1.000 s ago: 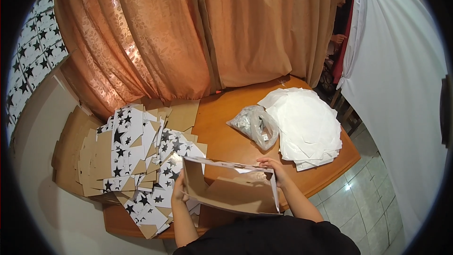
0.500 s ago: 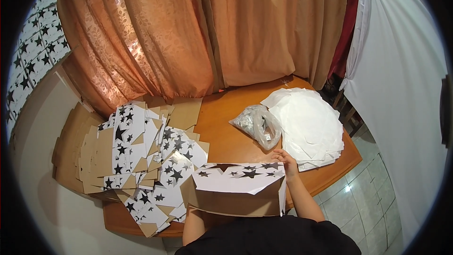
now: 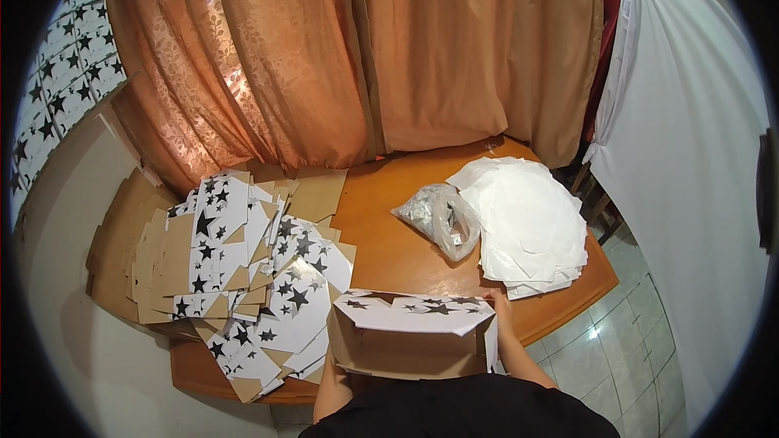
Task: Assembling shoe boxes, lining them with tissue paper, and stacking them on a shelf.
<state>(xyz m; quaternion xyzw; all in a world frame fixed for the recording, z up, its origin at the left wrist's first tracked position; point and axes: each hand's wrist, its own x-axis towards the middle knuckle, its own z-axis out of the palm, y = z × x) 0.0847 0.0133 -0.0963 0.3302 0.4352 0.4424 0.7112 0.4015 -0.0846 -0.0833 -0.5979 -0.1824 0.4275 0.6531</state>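
A cardboard box (image 3: 410, 319), white with black stars outside and plain brown inside, is tilted at the table's near edge against my black shirt. Its open side faces me, and a starred flap hangs over the upper part of the opening. My right hand (image 3: 501, 306) grips the box at its far right corner, fingers partly hidden behind the wall. At the opposite end, my left hand (image 3: 329, 363) holds the left side; its fingers are out of sight behind the cardboard and only the wrist area shows.
Flat starred cardboard pieces (image 3: 299, 296) lie heaped on the left of the wooden table (image 3: 377, 235). A clear plastic bag (image 3: 442, 219) with small items sits mid-table, beside a stack of white sheets (image 3: 531, 219). Finished-looking starred boxes (image 3: 69, 65) are stacked at upper left. Orange curtains (image 3: 292, 57) hang behind.
The box has come slightly nearer to me and tipped, showing more of its inside. My right hand's raised fingers have lowered onto the corner.
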